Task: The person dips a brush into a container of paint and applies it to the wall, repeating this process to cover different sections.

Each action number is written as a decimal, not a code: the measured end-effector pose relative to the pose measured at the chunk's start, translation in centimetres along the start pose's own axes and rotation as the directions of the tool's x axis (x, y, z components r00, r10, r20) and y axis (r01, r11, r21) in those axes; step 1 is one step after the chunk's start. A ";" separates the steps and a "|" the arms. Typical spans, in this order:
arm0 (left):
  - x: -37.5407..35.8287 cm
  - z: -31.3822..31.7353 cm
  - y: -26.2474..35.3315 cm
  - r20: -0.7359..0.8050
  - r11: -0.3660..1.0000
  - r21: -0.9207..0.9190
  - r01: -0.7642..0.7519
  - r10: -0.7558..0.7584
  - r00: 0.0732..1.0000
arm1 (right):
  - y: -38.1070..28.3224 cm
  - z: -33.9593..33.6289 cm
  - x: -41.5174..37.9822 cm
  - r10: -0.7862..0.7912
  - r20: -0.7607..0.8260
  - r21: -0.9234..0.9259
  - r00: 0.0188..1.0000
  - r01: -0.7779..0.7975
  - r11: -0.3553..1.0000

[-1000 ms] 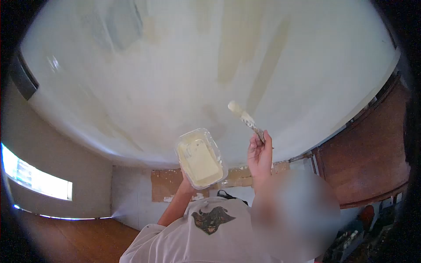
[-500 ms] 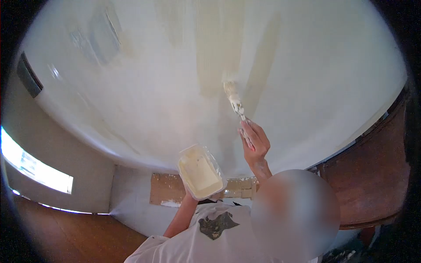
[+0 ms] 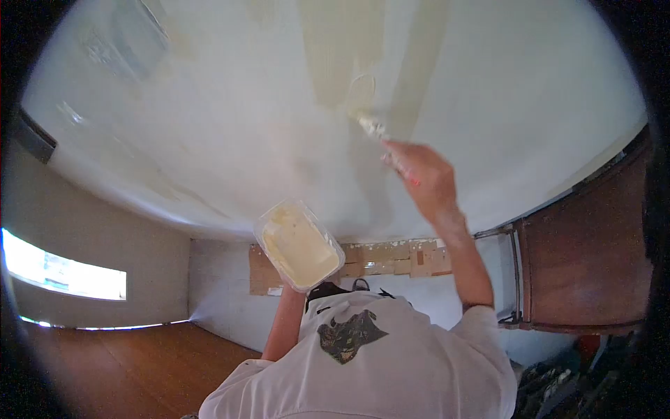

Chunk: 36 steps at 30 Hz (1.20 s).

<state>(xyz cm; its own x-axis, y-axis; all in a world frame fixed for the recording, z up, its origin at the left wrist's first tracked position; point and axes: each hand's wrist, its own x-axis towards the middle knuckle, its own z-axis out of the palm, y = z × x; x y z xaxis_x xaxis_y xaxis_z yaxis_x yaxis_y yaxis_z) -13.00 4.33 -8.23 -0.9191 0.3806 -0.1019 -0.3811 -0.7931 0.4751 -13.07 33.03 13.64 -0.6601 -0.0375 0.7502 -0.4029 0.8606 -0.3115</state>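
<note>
My right hand is closed around the handle of a paintbrush. The paint-smeared bristles touch the pale wall, just under a wide cream paint strip. A thin curved line of paint shows on the wall above the brush. Lower down, a clear plastic tub with cream paint inside is tilted toward me. My left hand supports it from below, its fingers mostly hidden behind the tub.
A second, narrower cream strip runs down the wall on the right. Paint-spotted cardboard lies along the wall's foot. A brown wooden panel stands at the right, and a bright window is at the left.
The brush has come down below the wide strip, leaving a curved paint line. My right hand has turned, with its back now showing. The tub appears shifted left and up with the view.
</note>
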 end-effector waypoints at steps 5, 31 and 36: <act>-0.2 -0.7 -0.7 0.009 0.996 0.011 -0.085 0.085 0.996 | 1.0 -4.7 5.0 -0.112 -0.292 -0.096 0.950 0.087 0.992; -2.3 -3.0 1.1 -0.023 0.998 -0.014 -0.069 0.069 0.997 | 14.1 -4.1 5.9 -0.098 -0.412 -0.398 0.906 -0.082 0.914; -2.2 -2.7 1.2 -0.001 0.998 -0.029 -0.060 0.060 0.998 | 16.8 0.6 -3.0 -0.016 -0.249 -0.480 0.969 -0.109 0.871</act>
<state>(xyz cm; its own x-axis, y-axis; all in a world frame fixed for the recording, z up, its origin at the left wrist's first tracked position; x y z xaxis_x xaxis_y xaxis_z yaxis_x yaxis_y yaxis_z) -11.69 1.22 -9.80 -0.9403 0.3320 -0.0742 -0.3282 -0.8277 0.4551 -18.26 47.28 5.84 -0.4754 0.0764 0.8764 0.0253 0.9970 -0.0732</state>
